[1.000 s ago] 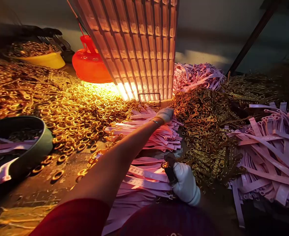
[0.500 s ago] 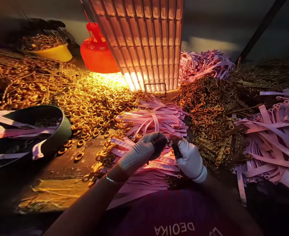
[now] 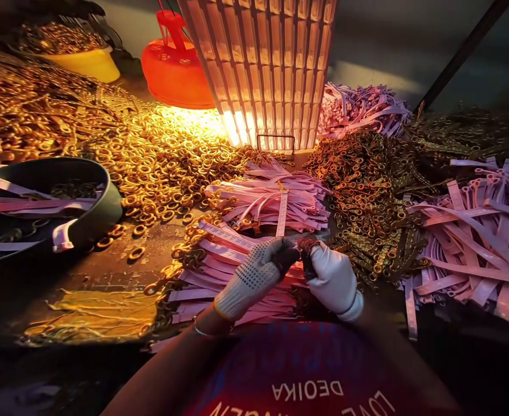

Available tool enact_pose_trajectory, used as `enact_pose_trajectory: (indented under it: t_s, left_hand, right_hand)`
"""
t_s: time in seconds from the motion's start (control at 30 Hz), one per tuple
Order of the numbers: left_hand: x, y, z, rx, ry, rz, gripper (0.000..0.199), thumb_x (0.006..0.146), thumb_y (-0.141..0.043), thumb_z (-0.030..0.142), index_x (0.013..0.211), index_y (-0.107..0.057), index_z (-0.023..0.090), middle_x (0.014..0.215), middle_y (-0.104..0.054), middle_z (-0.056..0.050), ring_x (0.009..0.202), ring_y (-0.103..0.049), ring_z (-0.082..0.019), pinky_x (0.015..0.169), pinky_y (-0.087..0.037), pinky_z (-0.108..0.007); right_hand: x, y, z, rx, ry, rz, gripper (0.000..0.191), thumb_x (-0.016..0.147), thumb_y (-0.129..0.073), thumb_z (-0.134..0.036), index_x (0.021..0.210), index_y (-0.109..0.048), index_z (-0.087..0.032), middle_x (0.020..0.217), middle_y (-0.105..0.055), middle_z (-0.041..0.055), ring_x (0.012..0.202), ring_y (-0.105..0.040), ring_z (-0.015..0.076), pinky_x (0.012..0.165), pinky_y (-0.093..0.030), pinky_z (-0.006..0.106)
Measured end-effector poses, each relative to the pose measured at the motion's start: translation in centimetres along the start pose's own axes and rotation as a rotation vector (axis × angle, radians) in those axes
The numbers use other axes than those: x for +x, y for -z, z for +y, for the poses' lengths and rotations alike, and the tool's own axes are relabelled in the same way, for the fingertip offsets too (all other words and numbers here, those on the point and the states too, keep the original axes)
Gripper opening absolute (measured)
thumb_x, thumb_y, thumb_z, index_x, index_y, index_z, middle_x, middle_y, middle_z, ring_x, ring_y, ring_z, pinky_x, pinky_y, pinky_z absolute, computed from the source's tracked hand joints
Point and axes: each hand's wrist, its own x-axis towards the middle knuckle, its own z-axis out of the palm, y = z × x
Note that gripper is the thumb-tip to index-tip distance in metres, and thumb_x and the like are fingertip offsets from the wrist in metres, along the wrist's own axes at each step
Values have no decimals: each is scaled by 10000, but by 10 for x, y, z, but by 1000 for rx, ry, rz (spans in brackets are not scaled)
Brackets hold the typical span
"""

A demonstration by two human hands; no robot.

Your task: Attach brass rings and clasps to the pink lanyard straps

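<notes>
My left hand [image 3: 258, 271], in a white glove with dark dots and dark fingertips, is closed in a pinch. Against its fingertips sits my right hand [image 3: 332, 274], also gloved and pinched. A pink strap [image 3: 282, 212] runs upward from my left fingertips, with a small gold piece at its far end. Whatever lies between the right fingertips is too small to make out. Pink straps with metal fittings [image 3: 232, 277] lie beneath and left of the hands. Just beyond is another pile of pink straps [image 3: 306, 196].
Gold rings [image 3: 163, 167] are heaped at left, near a dark green tub [image 3: 114, 202] and a yellow container [image 3: 93, 63]. A red lamp [image 3: 176, 75] hangs beside a ribbed panel [image 3: 275, 69]. Metal clasps [image 3: 367, 196] and pink straps [image 3: 483, 237] lie at right.
The view has shifted, so the tub and lamp sit higher. A strap now extends upward from my left fingertips. Both hands remain pinched close together.
</notes>
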Motion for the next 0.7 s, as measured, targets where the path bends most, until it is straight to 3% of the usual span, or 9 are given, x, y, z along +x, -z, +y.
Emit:
enact_pose_trajectory:
  t_s: [0.1,0.27,0.37,0.47,0.6,0.7]
  left_hand:
    - [-6,2,-3,166,-148,11,204,933,-551,352,843,-651,199,766,-653,-11,696,-547,-151,677,-432,-269]
    - [-11,-1,-3,80,-61,4,304,986,-477,412,786,-575,205,654,-560,23,599,-482,-130,576,-395,-247]
    - [-8,-5,-10,211,-137,-19,215,956,-518,340,825,-617,202,726,-628,-7,661,-548,-151,646,-432,-266]
    - [-4,-8,-21,324,-222,-71,100,877,-578,246,889,-664,195,802,-683,-45,721,-599,-184,695,-452,-290]
    - [2,-5,-27,162,-180,-87,223,949,-536,328,807,-637,189,730,-644,-12,648,-557,-145,626,-420,-255]
    - [-1,-5,-24,108,-146,-36,287,972,-512,352,759,-613,190,679,-607,10,611,-520,-127,592,-394,-243]
  right_hand:
    - [-2,8,-4,-10,5,-29,285,836,-542,-189,1096,-653,-158,824,-692,94,709,-613,222,636,-440,303]
    - [-4,18,-5,-63,26,-48,168,944,-504,-217,989,-656,-160,751,-620,98,631,-541,220,588,-360,320]
    - [-3,18,0,-117,40,-68,137,910,-518,-196,923,-652,-172,724,-615,92,627,-539,223,586,-359,322]
    - [-1,19,4,-118,4,-76,158,852,-558,-186,971,-660,-166,763,-647,95,672,-576,235,609,-388,318]
    - [1,27,5,-70,14,-165,229,838,-556,-141,1042,-655,-175,867,-694,99,730,-611,233,657,-417,307]
    - [0,29,3,-102,37,-243,225,788,-566,-86,977,-645,-180,797,-688,80,667,-601,218,612,-378,303]
